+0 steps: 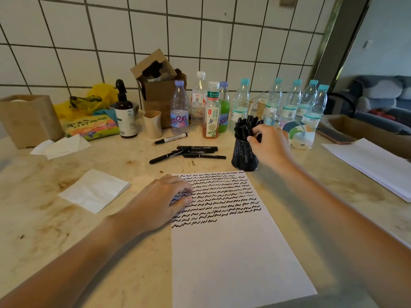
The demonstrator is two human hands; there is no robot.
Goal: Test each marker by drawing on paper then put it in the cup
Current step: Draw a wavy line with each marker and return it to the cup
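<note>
The table (66,230) looks like polished beige stone, mottled and stained, under a wall (200,30) of glossy white tiles. The paper (233,252) is matt white; the cup (243,155) is black wire mesh, and the markers (195,151) are smooth black plastic. The bottles (289,103) are clear plastic, the box (158,90) plain brown cardboard.

Your paper (233,252) lies flat, top half covered in black squiggles. Mesh cup (244,155) upright behind it, packed with markers (245,125). Loose markers (191,152) lie left of cup.

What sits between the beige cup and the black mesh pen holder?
Head view: a cluster of black markers lies on the counter between the beige cup and mesh holder.
</note>
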